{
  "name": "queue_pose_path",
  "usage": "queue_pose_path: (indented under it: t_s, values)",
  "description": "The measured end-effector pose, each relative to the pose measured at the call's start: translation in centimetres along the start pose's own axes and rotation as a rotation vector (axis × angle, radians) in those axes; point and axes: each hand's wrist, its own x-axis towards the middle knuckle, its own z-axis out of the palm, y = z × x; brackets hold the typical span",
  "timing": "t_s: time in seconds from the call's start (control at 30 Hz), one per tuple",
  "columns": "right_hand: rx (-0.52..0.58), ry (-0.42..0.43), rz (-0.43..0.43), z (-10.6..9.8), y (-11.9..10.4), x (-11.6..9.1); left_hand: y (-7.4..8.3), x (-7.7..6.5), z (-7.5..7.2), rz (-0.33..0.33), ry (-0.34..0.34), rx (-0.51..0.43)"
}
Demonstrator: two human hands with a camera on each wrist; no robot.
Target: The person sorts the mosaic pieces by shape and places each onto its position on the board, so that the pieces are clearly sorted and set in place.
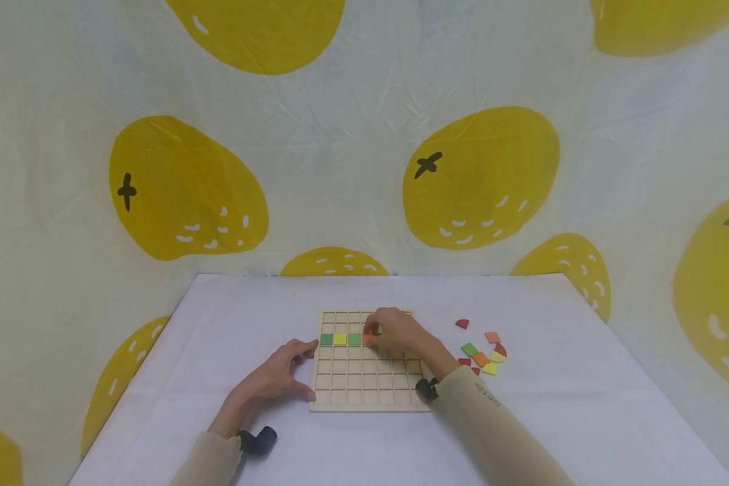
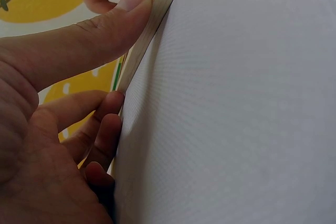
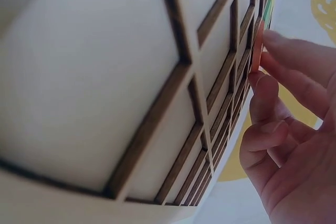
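Observation:
A square wooden grid board [image 1: 370, 382] lies on the table. One row holds a green tile [image 1: 327, 339], a yellow tile [image 1: 340, 339] and another green tile [image 1: 354, 339], side by side from the left edge. Beside them, my right hand [image 1: 396, 332] pinches an orange tile [image 3: 257, 46] at the fourth cell, between thumb and fingertips. Along the board's left side rests my left hand [image 1: 272, 375], thumb near the front corner and fingertips farther up the edge. The left wrist view shows its thumb [image 2: 137, 1] against the board's wooden rim [image 2: 149, 30].
To the right of the board, several loose tiles lie scattered: a red quarter-round piece [image 1: 462, 324], an orange square [image 1: 492, 337], a green square [image 1: 470, 349], a yellow square [image 1: 490, 368] and others. A white cloth [image 1: 267, 304] covers the table; a lemon-print curtain [image 1: 340, 169] hangs behind.

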Motion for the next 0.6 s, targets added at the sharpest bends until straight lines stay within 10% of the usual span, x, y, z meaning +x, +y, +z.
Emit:
queue_pose_path:
  t_s: [0.6]
  values:
    - [0.008, 0.019, -0.007, 0.17, -0.02, -0.26, -0.12, -0.07, 0.14, 0.005, 0.002, 0.000]
